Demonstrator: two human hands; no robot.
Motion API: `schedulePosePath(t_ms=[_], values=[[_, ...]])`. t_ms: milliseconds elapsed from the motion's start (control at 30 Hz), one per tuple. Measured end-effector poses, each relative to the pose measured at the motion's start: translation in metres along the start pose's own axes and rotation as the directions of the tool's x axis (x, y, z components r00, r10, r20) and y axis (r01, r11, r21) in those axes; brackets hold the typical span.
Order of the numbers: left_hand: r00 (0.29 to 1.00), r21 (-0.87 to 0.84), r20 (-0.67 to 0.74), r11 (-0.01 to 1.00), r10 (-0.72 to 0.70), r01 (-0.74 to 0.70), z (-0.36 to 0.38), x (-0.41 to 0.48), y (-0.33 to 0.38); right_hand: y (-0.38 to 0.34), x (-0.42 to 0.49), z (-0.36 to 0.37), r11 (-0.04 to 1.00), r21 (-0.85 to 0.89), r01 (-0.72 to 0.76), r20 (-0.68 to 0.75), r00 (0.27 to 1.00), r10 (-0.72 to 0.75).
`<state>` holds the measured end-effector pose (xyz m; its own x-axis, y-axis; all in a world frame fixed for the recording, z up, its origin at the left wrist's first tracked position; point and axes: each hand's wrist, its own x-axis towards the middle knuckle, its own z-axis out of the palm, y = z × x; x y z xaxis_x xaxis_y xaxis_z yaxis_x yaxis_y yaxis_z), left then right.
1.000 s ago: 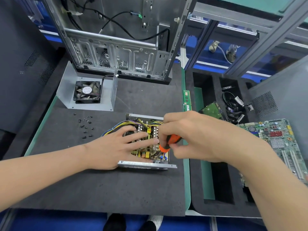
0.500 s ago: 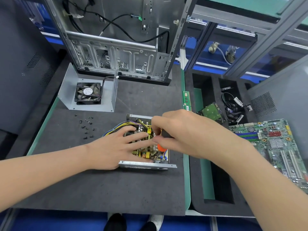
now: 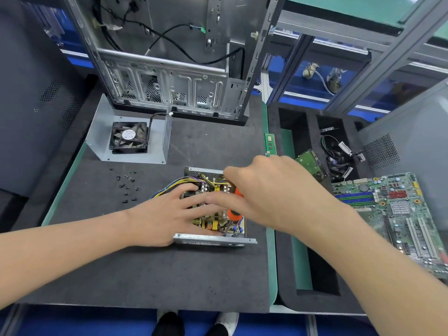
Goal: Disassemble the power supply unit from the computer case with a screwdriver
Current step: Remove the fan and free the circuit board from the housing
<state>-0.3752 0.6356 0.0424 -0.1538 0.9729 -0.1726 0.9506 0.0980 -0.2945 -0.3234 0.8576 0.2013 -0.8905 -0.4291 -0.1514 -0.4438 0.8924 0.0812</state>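
Note:
The opened power supply unit lies on the dark foam mat, its circuit board and yellow and blue wires exposed. My left hand rests flat on the board with fingers spread, pressing it down. My right hand grips an orange-handled screwdriver; its tip points down into the unit's near right corner. The handle is mostly hidden under my fingers. The empty computer case stands upright at the back of the mat, with black cables hanging inside.
The unit's metal cover with a black fan sits at the back left. Several loose black screws lie left of the unit. A foam tray on the right holds a motherboard, a hard drive and cables. A RAM stick lies at the mat's edge.
My right hand has shifted on the screwdriver handle, fingers moving left over the board and turning the tool. The left hand has stayed in place on the unit.

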Motion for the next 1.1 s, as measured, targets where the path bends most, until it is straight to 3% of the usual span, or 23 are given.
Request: schedulePosePath(t_ms=[67,233,433,500,633,667,867,1100], values=[[1.0,-0.008,-0.019,1.0,0.0,0.0,0.001,0.0,0.0,0.003,0.004,0.001,0.999,0.049,0.003,0.05,0.999,-0.005],[1.0,-0.032,-0.009,0.999,-0.011,0.011,-0.001,0.001,0.001,0.014,0.002,-0.003,0.923,0.369,0.107,0.144,0.975,-0.171],[1.0,-0.031,0.013,0.999,-0.01,0.01,-0.001,0.0,0.001,0.015,0.002,-0.01,0.876,0.456,0.16,0.141,0.958,-0.249],[1.0,-0.043,0.005,0.999,-0.002,0.002,0.0,0.0,0.002,0.01,0.001,-0.008,0.897,0.414,0.156,0.123,0.967,-0.224],[1.0,-0.04,-0.015,0.999,0.002,-0.003,0.001,-0.001,0.001,0.002,0.003,-0.001,0.999,-0.006,0.04,0.015,0.999,-0.04],[1.0,-0.039,-0.021,0.999,0.003,-0.004,0.001,-0.001,0.001,0.0,0.005,0.0,0.999,-0.031,0.015,0.009,1.0,-0.015],[1.0,-0.045,-0.025,0.999,-0.007,0.005,-0.002,0.0,0.002,0.008,0.006,-0.003,0.927,0.358,0.114,0.109,0.981,-0.162],[0.999,-0.029,-0.032,0.999,-0.021,0.02,-0.004,-0.001,0.002,0.003,0.004,-0.01,0.887,0.442,0.137,0.127,0.969,-0.212]])
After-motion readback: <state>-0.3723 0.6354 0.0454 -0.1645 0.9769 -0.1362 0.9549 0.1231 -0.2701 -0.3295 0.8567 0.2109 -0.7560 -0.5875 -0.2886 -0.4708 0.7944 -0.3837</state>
